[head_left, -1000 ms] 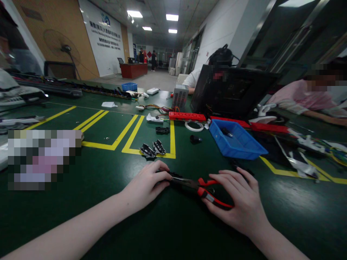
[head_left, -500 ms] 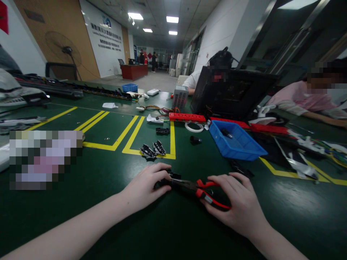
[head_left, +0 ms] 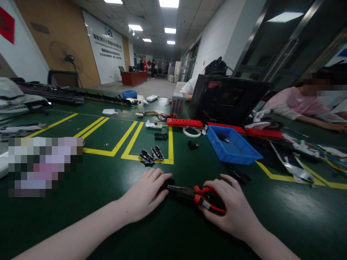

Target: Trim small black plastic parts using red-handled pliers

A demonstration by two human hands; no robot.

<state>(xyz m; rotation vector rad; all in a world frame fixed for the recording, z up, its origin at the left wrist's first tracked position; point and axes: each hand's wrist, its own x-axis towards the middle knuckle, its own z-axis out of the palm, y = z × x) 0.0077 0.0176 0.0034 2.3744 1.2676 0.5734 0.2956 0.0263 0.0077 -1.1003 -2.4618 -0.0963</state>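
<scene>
My right hand [head_left: 230,209] is wrapped round the red handles of a pair of needle-nose pliers [head_left: 199,195]. The narrow jaws point left, their tips at a small black part [head_left: 168,183]. My left hand [head_left: 148,193] pinches that part between thumb and fingers, which cover most of it. Beyond my left hand two black-and-silver shell pieces [head_left: 151,155] lie side by side on the green table [head_left: 121,231]. Farther back is another black piece [head_left: 161,136]. A long black piece [head_left: 238,174] lies beyond my right hand.
A blue tray [head_left: 233,159] with a dark item inside stands at the back right, near a black cylindrical piece [head_left: 193,145] and a white ring [head_left: 192,132]. Red power strips [head_left: 184,122] run behind. A large black case [head_left: 230,97] stands farther back, with people beyond it.
The camera view has tilted up slightly. The pliers' tips sit slightly lower and left in view. Both hands keep their grips.
</scene>
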